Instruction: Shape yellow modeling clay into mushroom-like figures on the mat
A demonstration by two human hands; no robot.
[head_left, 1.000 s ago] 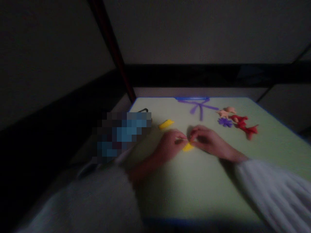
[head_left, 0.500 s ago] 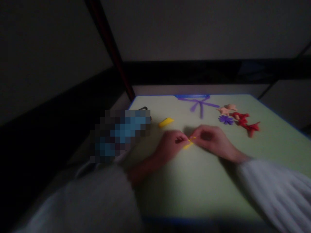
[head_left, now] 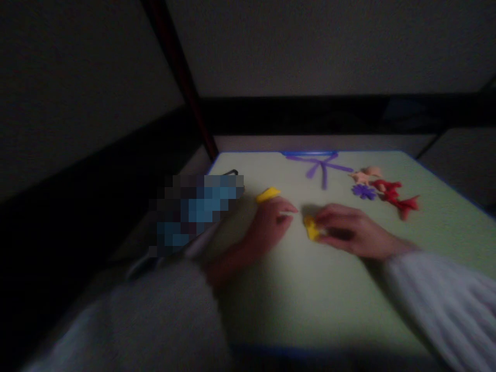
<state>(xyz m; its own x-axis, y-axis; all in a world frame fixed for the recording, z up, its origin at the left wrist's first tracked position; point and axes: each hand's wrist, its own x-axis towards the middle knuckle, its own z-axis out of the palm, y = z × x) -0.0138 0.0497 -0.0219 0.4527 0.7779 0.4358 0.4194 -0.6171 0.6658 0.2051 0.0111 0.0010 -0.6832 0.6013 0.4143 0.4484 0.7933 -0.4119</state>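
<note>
My right hand (head_left: 351, 230) grips a small yellow piece (head_left: 311, 228) between thumb and fingers, just above or on the pale green board (head_left: 294, 299). The piece looks like modelling clay, with an uneven, folded shape. To its left, my left hand (head_left: 271, 221) holds nothing, its thumb and forefinger a little apart and pointing at the piece. Behind the left hand lies a yellow block (head_left: 268, 195), partly covered by the knuckles. The picture is dim and blurred, so fine detail on the yellow piece is hard to make out.
Right of centre lie a purple flower shape (head_left: 364, 192), a peach star-like shape (head_left: 360, 177) and red shaped pieces (head_left: 391, 194). Purple strips (head_left: 323, 168) cross near the far edge, by a blue bar (head_left: 310, 153). A blurred-out blue object (head_left: 205, 206) is at the left edge.
The hands have drawn apart. My left hand has let go of the yellow piece and moved left, while my right hand keeps it, turned more upright.
</note>
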